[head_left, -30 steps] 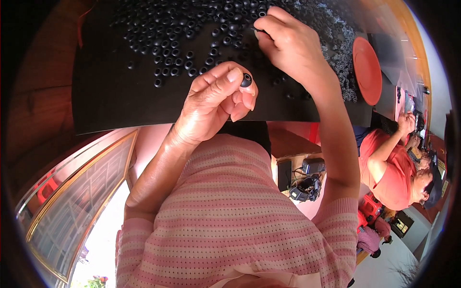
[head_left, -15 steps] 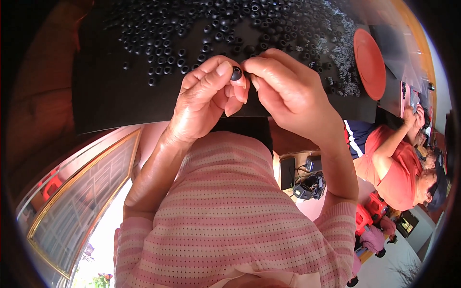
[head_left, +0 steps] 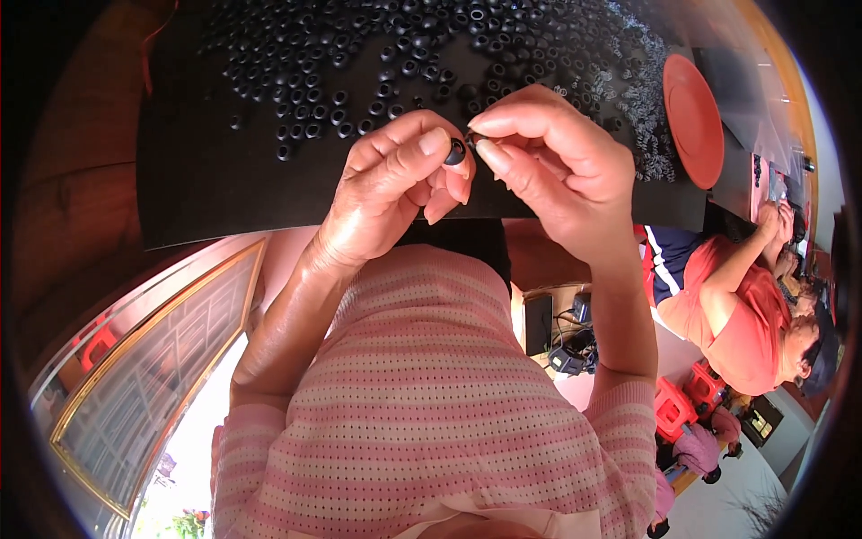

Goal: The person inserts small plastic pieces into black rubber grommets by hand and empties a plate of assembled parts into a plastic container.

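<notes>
My left hand [head_left: 386,184] pinches a small, rounded, black hollow piece [head_left: 456,152] between thumb and forefinger, its opening turned up. Right beside it, the thumb and forefinger of my right hand [head_left: 570,166] are pressed together on a tiny dark part [head_left: 473,140], whose kind is too small to make out. Both hands are held above the near part of the black tabletop [head_left: 269,193]. Beyond them lie a great many similar black hollow pieces [head_left: 321,112], loose and spread out.
Small clear pieces [head_left: 654,112] are heaped at the right, by a red plate [head_left: 691,126]. A co-worker in an orange-red top [head_left: 750,314] sits at the right, hands over another work surface. Below the table edge are black adapters and cables [head_left: 567,355]. Red stools [head_left: 673,409] stand farther back.
My right hand has shifted and opened its grip outward, showing the tiny dark part in its fingertips. The left hand has moved slightly right and down with the black piece.
</notes>
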`<state>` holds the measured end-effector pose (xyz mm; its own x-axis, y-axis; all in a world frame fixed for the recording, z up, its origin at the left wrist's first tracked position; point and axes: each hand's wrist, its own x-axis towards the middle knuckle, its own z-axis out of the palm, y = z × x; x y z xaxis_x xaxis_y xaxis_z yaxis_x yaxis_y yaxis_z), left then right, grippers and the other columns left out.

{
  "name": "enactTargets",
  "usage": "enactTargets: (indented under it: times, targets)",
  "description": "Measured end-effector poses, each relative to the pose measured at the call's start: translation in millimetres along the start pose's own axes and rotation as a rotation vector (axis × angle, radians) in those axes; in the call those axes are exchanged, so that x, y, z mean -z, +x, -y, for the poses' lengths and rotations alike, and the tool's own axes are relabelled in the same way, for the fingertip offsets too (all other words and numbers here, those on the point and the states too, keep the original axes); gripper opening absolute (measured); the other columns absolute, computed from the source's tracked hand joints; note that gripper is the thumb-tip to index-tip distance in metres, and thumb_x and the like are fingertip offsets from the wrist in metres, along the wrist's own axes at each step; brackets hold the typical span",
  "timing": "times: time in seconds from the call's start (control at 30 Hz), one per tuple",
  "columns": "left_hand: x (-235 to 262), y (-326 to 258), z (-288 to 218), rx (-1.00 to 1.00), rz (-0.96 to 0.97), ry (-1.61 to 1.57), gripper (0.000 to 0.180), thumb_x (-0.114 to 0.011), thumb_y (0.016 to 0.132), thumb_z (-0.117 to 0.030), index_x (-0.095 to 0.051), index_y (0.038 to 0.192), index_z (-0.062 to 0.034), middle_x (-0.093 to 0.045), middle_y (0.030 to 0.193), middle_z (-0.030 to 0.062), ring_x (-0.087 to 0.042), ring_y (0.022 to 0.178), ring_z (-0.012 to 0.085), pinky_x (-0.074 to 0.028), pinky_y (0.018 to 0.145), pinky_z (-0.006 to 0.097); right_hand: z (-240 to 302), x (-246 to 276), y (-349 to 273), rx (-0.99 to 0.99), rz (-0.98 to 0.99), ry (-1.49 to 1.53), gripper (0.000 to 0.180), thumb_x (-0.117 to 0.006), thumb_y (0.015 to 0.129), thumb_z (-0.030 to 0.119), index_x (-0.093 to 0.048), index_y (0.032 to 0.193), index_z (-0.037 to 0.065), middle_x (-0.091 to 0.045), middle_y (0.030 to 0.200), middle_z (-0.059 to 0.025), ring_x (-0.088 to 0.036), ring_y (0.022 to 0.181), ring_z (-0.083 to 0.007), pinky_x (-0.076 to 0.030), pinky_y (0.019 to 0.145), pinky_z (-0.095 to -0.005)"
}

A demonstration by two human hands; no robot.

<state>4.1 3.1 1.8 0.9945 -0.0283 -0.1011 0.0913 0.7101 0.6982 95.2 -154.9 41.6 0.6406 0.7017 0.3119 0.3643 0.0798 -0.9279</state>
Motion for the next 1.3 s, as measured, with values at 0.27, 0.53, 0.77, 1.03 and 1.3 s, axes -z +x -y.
enactTargets:
  times: [0.27,0.53,0.77,1.03,1.3]
  targets:
    - [0,-1,-2,0.038,0.019,0.019,0.026,-0.053,0.097,-0.027,-0.060,0.097,-0.0017,-0.060,0.077,0.0052,-0.049,0.060,0.0083,-0.038,0.052,0.021,-1,2,-2,0.118,0.063,-0.066,0.016,-0.060,0.085,-0.010,-0.063,0.100,-0.006,-0.059,0.096,-0.0118,-0.059,0.080,-0.0121,-0.048,0.066,-0.0215]
    - [0,-1,0,0.030,0.033,0.019,0.025,-0.051,0.098,-0.026,-0.060,0.096,-0.0016,-0.060,0.077,0.0045,-0.047,0.060,0.0083,-0.038,0.054,0.022,5,-8,-4,0.117,-0.019,-0.026,0.011,-0.060,0.083,-0.009,-0.063,0.093,-0.004,-0.058,0.086,-0.0095,-0.063,0.069,-0.0132,-0.050,0.059,-0.0239]
    - [-4,-2,2,0.008,-0.009,0.130,0.035,-0.049,0.099,-0.036,-0.059,0.090,-0.0032,-0.058,0.074,0.0018,-0.043,0.058,0.0067,-0.036,0.053,0.020,4,-9,-7,0.228,-0.021,-0.194,0.014,-0.060,0.083,-0.011,-0.062,0.095,-0.004,-0.058,0.087,-0.0103,-0.064,0.069,-0.0148,-0.051,0.059,-0.0250]
    - [-2,-1,5,-0.046,0.011,0.241,0.040,-0.048,0.099,-0.040,-0.058,0.083,-0.0050,-0.056,0.072,-0.0007,-0.043,0.057,0.0056,-0.035,0.052,0.020,3,-15,-15,0.305,-0.089,-0.332,0.015,-0.063,0.082,-0.010,-0.062,0.096,-0.003,-0.058,0.087,-0.0107,-0.062,0.069,-0.0164,-0.052,0.058,-0.0262]
    - [-5,-2,4,-0.057,-0.025,0.284,0.037,-0.049,0.099,-0.036,-0.059,0.083,-0.0042,-0.056,0.071,0.0002,-0.044,0.057,0.0052,-0.036,0.052,0.020,6,-13,-15,0.255,-0.077,-0.390,0.016,-0.068,0.079,-0.006,-0.064,0.093,-0.003,-0.062,0.084,-0.0107,-0.060,0.068,-0.0162,-0.048,0.058,-0.0251]
